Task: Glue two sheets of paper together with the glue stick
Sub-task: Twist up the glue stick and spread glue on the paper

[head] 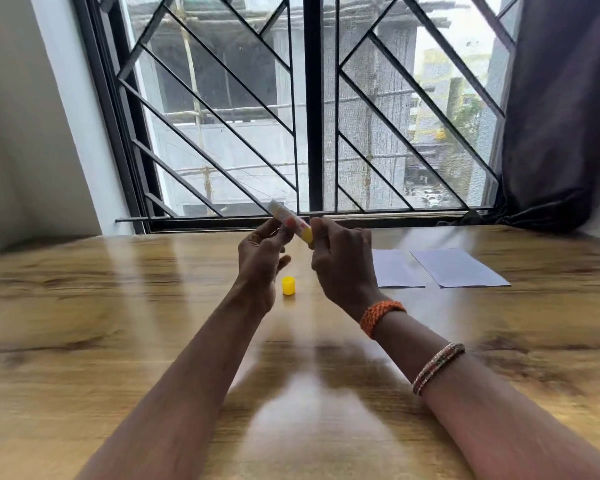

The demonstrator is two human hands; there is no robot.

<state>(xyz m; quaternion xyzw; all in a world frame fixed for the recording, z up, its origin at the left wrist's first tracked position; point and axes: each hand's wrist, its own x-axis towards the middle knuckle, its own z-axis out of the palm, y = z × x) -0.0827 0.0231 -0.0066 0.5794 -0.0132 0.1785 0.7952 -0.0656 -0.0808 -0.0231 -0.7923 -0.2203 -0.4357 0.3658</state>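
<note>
Both my hands hold the uncapped glue stick point(291, 220) up above the wooden table point(118, 306), tilted with its pale tip up to the left. My left hand point(262, 252) pinches its middle. My right hand point(342, 259) grips its yellow lower end. Its yellow cap point(288, 285) stands on the table below and between my hands. Two white sheets of paper lie flat to the right, side by side and apart: the nearer one point(397, 270) is partly hidden behind my right hand, the other one point(459, 267) lies further right.
A barred window point(309, 109) rises just behind the table's far edge. A dark curtain point(561, 116) hangs at the right, bunched on the table corner. A white wall point(25, 133) closes the left side.
</note>
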